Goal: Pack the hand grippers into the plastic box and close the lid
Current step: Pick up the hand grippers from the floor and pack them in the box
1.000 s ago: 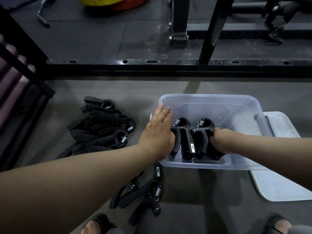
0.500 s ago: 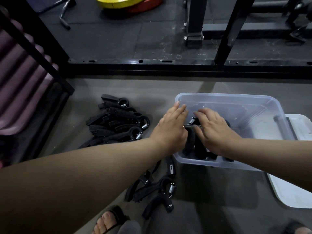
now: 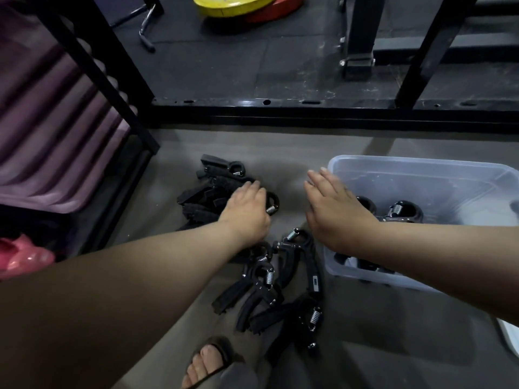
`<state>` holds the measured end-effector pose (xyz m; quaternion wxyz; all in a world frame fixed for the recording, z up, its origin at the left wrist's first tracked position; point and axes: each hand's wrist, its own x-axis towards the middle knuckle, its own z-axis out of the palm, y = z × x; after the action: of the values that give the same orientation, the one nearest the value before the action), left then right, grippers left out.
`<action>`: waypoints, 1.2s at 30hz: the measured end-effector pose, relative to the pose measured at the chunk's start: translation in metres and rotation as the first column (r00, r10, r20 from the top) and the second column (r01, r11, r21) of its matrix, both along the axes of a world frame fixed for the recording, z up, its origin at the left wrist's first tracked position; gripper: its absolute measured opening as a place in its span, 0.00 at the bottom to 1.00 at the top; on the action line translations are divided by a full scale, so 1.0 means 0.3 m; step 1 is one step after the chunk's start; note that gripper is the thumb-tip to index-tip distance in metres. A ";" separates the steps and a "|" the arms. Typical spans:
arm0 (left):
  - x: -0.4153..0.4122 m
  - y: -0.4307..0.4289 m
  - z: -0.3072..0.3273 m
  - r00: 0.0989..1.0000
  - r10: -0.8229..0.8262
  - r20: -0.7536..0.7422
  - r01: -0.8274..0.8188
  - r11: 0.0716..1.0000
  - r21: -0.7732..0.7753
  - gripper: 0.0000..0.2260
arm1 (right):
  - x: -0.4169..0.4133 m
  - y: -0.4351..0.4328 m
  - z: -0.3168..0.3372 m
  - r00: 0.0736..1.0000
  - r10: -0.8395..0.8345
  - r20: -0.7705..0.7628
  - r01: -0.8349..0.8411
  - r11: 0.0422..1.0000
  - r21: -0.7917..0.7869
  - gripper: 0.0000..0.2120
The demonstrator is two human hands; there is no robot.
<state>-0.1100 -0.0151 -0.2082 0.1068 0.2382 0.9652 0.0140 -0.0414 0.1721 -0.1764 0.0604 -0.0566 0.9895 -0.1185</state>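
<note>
Beneath left fingers (image 3: 250,190) — loose pile of hand grippers (image 3: 200,202), touching

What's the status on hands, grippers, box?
Left hand on far floor pile, grip unclear; right hand open, empty, at box rim. Two hand grippers visible inside, lid off. Nothing blocking.

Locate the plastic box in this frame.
Head view, right side: the plastic box sits on the floor, right of the near hand grippers, with the right hand over its left edge.

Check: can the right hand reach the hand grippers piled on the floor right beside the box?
Probably yes: the right hand is open and empty close to that near pile; nothing lies between.
</note>
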 end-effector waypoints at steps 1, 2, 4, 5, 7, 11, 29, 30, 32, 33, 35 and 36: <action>-0.019 -0.024 -0.006 1.000 0.022 0.018 -0.021 0.999 -0.041 0.27 | -0.003 -0.008 -0.004 1.000 0.002 0.006 -0.003 1.000 0.017 0.28; -0.036 -0.044 -0.012 0.999 0.035 0.033 -0.032 0.996 -0.082 0.27 | -0.004 -0.014 -0.008 1.000 -0.003 0.008 0.003 1.000 0.027 0.28; -0.074 -0.077 -0.026 0.998 0.041 0.044 -0.035 0.988 -0.148 0.26 | -0.002 -0.027 -0.018 1.000 -0.019 -0.002 0.019 1.000 0.022 0.29; -0.095 -0.089 -0.033 0.998 0.044 0.039 -0.038 0.986 -0.164 0.26 | -0.001 -0.031 -0.023 1.000 -0.029 -0.011 0.029 1.000 0.006 0.29; -0.134 -0.105 -0.039 0.998 0.062 0.026 -0.057 0.985 -0.164 0.25 | 0.002 -0.033 -0.032 0.999 -0.045 -0.027 0.044 0.999 -0.026 0.29; -0.205 -0.112 -0.049 0.994 0.102 0.031 -0.096 0.985 -0.143 0.24 | -0.002 -0.026 -0.045 0.999 -0.039 -0.031 0.037 0.998 -0.056 0.28; -0.227 -0.074 -0.039 0.987 -0.065 -0.147 0.031 0.975 -0.220 0.19 | -0.002 -0.017 -0.057 0.998 -0.022 -0.058 0.016 0.995 -0.102 0.29; -0.219 -0.062 -0.031 0.990 -0.071 -0.123 0.044 0.978 -0.205 0.20 | -0.003 -0.017 -0.052 0.999 -0.020 -0.048 0.015 0.994 -0.106 0.29; -0.204 -0.036 -0.005 0.999 -0.037 -0.016 0.033 0.983 -0.181 0.20 | -0.002 -0.017 -0.043 1.000 -0.014 -0.027 0.011 0.994 -0.107 0.29; -0.199 -0.021 0.012 0.998 0.001 0.063 0.010 0.985 -0.172 0.19 | -0.003 -0.015 -0.039 1.000 -0.011 -0.008 0.010 0.995 -0.099 0.28; -0.194 0.006 0.037 0.983 0.041 0.180 -0.010 0.985 -0.170 0.17 | -0.004 -0.009 -0.030 0.999 -0.002 0.036 0.005 0.997 -0.081 0.26; -0.189 0.016 0.045 0.983 0.026 0.184 0.006 0.985 -0.170 0.17 | -0.005 -0.005 -0.024 0.999 0.006 0.053 -0.002 0.997 -0.071 0.26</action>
<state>-0.1668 -0.0104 -0.1945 0.2163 0.2210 0.9499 -0.0455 -0.0429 0.1705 -0.1836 0.0847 -0.0574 0.9826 -0.1549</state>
